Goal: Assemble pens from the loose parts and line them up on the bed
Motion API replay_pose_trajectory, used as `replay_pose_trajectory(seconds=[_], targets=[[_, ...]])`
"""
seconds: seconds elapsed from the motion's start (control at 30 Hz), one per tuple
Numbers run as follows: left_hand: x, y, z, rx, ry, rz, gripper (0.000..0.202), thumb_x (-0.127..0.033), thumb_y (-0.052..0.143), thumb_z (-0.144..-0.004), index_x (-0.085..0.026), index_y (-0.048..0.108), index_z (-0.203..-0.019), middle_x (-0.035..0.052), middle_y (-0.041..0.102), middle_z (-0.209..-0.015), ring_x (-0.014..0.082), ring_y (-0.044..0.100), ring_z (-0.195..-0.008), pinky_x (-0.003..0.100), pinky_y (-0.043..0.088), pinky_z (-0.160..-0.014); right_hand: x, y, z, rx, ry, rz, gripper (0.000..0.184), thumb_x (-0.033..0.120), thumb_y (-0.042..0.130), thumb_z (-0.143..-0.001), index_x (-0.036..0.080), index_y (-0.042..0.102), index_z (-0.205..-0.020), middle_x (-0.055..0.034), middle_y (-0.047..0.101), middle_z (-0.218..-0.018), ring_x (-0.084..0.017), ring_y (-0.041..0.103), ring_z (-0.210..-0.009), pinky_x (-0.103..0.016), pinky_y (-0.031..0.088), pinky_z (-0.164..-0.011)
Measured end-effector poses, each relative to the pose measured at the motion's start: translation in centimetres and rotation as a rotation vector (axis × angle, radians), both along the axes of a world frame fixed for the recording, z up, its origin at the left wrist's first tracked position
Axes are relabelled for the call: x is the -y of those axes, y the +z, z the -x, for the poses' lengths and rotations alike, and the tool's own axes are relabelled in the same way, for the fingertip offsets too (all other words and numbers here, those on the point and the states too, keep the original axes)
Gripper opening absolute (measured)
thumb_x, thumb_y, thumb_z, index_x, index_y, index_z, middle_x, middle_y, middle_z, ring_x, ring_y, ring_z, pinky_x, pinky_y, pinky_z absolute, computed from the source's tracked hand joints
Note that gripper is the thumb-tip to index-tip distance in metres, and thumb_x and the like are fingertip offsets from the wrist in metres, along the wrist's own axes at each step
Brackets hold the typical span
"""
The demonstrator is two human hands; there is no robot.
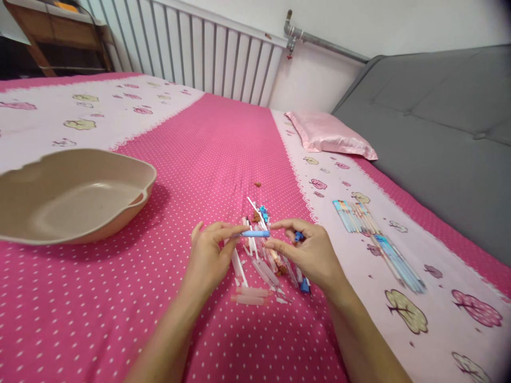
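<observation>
My left hand (209, 252) pinches a light blue pen barrel (255, 233) and holds it level above a heap of loose pen parts (261, 266) on the pink dotted bedsheet (199, 159). My right hand (309, 250) is beside it, fingers curled, with its fingertips near the barrel's right end. A small blue piece (298, 236) sits inside its fingers. White tubes, clear barrels and blue caps lie mixed in the heap under both hands.
A big beige shallow bowl (75, 194) stands at the left. A row of assembled blue pens (375, 239) lies at the right on the pale patterned strip. A pink pillow (329, 135), grey headboard (439, 138) and white radiator (199, 48) are behind.
</observation>
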State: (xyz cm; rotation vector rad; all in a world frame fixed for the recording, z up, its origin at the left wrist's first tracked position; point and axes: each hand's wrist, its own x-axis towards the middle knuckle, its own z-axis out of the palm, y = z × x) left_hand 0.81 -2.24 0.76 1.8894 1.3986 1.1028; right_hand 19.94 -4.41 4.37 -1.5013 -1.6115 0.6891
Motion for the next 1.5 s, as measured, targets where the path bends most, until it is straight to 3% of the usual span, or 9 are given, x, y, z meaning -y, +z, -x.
replay_pose_trajectory(seconds=[0.1, 0.2, 0.3, 0.43, 0.77, 0.97, 1.2, 1.5], targets=[[0.0, 0.0, 0.0, 0.034, 0.002, 0.012, 0.025, -0.016, 0.058, -0.08, -0.03, 0.074, -0.094, 0.0019, 0.072, -0.086, 0.0199, 0.062, -0.081, 0.057, 0.027, -0.103, 0.3, 0.4, -0.1, -0.141, 0.039, 0.1, 0.033, 0.034, 0.069, -0.074, 0.021, 0.057, -0.101, 0.0055, 0.039, -0.072, -0.008, 0.034, -0.053, -0.023, 0.03, -0.049], [0.0, 0.1, 0.1, 0.019, 0.017, 0.008, 0.025, -0.017, 0.058, -0.08, -0.03, 0.073, -0.094, 0.0016, 0.071, -0.083, 0.0203, 0.061, -0.081, 0.057, 0.027, -0.102, 0.8, 0.7, -0.2, -0.293, 0.179, 0.211, 0.019, 0.025, 0.055, -0.083, 0.021, 0.048, -0.101, 0.0012, 0.047, -0.086, -0.009, 0.045, -0.066, -0.023, 0.04, -0.058], [0.1, 0.2, 0.1, -0.044, 0.046, -0.014, 0.024, -0.019, 0.057, -0.082, -0.032, 0.073, -0.094, 0.0006, 0.071, -0.083, 0.0199, 0.062, -0.082, 0.059, 0.022, -0.104, 1.1, 1.0, -0.1, -0.356, 0.249, 0.269, 0.011, 0.018, 0.045, -0.087, 0.021, 0.047, -0.098, 0.0003, 0.05, -0.083, -0.011, 0.049, -0.071, -0.023, 0.042, -0.06], [0.1, 0.3, 0.1, -0.104, 0.07, -0.037, 0.025, -0.021, 0.054, -0.084, -0.033, 0.073, -0.094, 0.0003, 0.071, -0.084, 0.0193, 0.062, -0.083, 0.058, 0.021, -0.104, 1.0, 1.0, 0.2, -0.36, 0.205, 0.259, 0.011, 0.017, 0.044, -0.088, 0.019, 0.051, -0.096, -0.0002, 0.053, -0.078, -0.011, 0.052, -0.07, -0.023, 0.043, -0.059], [0.2, 0.4, 0.1, -0.139, 0.078, -0.03, 0.026, -0.019, 0.054, -0.083, -0.033, 0.073, -0.093, 0.0, 0.071, -0.084, 0.0191, 0.062, -0.083, 0.058, 0.022, -0.104, 0.6, 0.6, 0.3, -0.463, 0.081, 0.262, 0.019, 0.027, 0.062, -0.079, 0.017, 0.063, -0.095, -0.003, 0.065, -0.076, -0.014, 0.06, -0.07, -0.025, 0.045, -0.057], [0.3, 0.5, 0.0, -0.141, 0.074, -0.015, 0.026, -0.018, 0.054, -0.083, -0.031, 0.073, -0.092, 0.0007, 0.072, -0.085, 0.0196, 0.063, -0.084, 0.058, 0.022, -0.104, 0.5, 0.2, 0.5, -0.451, 0.08, 0.236, 0.019, 0.028, 0.066, -0.076, 0.018, 0.065, -0.092, -0.0032, 0.068, -0.077, -0.015, 0.063, -0.071, -0.027, 0.049, -0.061], [0.0, 0.3, 0.1, -0.089, -0.035, -0.038, 0.026, -0.018, 0.054, -0.082, -0.03, 0.073, -0.097, 0.0012, 0.071, -0.081, 0.0181, 0.062, -0.075, 0.055, 0.026, -0.104, 0.3, 0.1, 0.5, -0.421, 0.047, 0.19, 0.02, 0.029, 0.072, -0.072, 0.017, 0.067, -0.087, -0.0047, 0.07, -0.079, -0.016, 0.065, -0.072, -0.029, 0.051, -0.066], [0.1, 0.6, -0.2, -0.062, -0.102, -0.081, 0.027, -0.016, 0.059, -0.081, -0.03, 0.073, -0.098, -0.0001, 0.067, -0.07, 0.0157, 0.057, -0.065, 0.05, 0.035, -0.099, 0.2, 0.0, 0.2, -0.334, -0.018, 0.167, 0.036, 0.052, 0.065, -0.076, 0.017, 0.059, -0.071, -0.0015, 0.063, -0.058, -0.013, 0.057, -0.049, -0.026, 0.046, -0.05]])
